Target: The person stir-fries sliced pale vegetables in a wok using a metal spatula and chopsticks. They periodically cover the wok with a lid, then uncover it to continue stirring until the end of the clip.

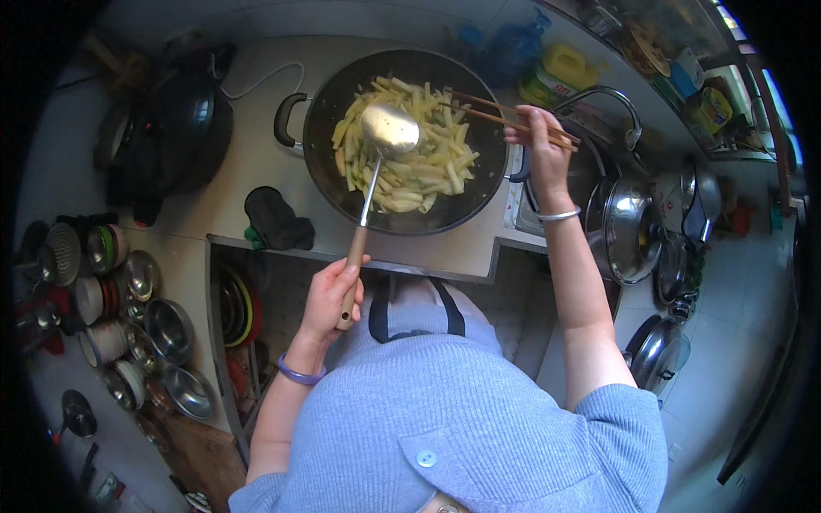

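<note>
My left hand grips the wooden handle of a metal ladle. The ladle's bowl lies over a heap of pale yellow-green vegetable strips in a large dark wok. Between the fingers of my right hand is a pair of wooden chopsticks, held beyond the wok's right rim. Their tips reach in over the strips at the upper right of the heap. Whether the tips pinch a strip is too small to tell. The wok stands on the counter, one loop handle at its left.
Left on the counter sits a dark appliance; a dark oven mitt lies near the front edge. Metal bowls crowd the far left. Right of the wok are a sink faucet, a yellow oil jug and a lidded pot.
</note>
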`<move>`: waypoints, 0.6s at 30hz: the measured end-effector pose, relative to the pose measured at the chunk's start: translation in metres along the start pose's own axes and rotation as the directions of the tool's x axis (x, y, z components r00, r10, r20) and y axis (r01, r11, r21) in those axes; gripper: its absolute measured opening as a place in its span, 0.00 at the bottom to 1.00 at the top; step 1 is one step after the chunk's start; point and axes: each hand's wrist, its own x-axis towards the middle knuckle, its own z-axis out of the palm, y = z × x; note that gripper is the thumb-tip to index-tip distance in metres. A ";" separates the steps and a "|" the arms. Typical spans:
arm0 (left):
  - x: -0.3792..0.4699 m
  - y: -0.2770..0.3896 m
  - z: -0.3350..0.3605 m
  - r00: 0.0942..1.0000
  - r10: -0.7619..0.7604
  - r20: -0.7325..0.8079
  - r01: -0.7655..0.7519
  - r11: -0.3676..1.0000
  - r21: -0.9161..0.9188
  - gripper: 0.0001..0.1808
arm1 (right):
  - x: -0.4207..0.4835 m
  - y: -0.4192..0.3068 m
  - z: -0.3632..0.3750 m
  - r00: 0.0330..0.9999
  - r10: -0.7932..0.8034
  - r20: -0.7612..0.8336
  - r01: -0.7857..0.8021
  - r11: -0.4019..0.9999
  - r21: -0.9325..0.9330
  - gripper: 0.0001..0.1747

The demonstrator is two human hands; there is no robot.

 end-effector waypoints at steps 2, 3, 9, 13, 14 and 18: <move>0.000 0.006 -0.002 0.999 0.026 -0.019 -0.026 0.999 -0.019 0.19 | 0.008 0.012 0.021 1.000 -0.001 -0.006 0.002 0.998 0.067 0.15; -0.001 0.008 -0.003 0.999 0.039 -0.030 -0.040 0.999 -0.030 0.18 | 0.015 0.026 0.031 1.000 0.024 0.003 -0.024 0.997 0.079 0.16; -0.014 0.015 -0.005 0.995 0.079 -0.055 -0.082 0.995 -0.050 0.19 | 0.040 0.069 0.061 0.986 0.163 -0.042 -0.157 0.980 0.119 0.18; -0.017 0.012 -0.005 0.993 0.087 -0.083 -0.092 0.994 -0.057 0.19 | 0.044 0.078 0.056 0.983 0.156 -0.095 -0.143 0.980 0.137 0.18; -0.017 0.012 -0.005 0.991 0.091 -0.093 -0.095 0.995 -0.041 0.19 | 0.042 0.080 0.055 0.989 0.141 -0.052 -0.136 0.986 0.096 0.18; -0.018 0.012 -0.006 0.985 0.123 -0.120 -0.124 0.992 -0.002 0.19 | 0.053 0.068 0.045 0.994 0.095 0.044 -0.096 0.995 0.010 0.17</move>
